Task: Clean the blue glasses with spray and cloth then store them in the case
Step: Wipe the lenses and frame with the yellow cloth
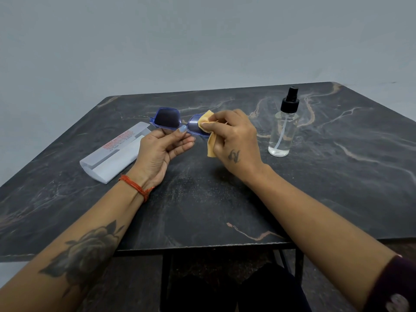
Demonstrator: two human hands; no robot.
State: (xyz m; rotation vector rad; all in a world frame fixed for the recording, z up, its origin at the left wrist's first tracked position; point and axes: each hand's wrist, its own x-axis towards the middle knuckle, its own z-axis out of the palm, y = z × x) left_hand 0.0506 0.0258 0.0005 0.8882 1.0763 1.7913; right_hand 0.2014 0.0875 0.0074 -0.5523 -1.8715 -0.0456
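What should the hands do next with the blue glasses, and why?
Probably rub the cloth across the lens under it. The right hand already presses it there, the left hand holds the blue glasses at the middle, and the other lens is uncovered for later.

Blue glasses [177,122], yellow cloth [210,136], white case [112,154] with red print, clear bottle [282,131] with black cap, dark veined marble table [202,199].

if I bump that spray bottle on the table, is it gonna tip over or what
Probably tips fairly easily: the spray bottle is tall, narrow, upright, and looks nearly empty, so light. Being round, it would likely roll across the table.
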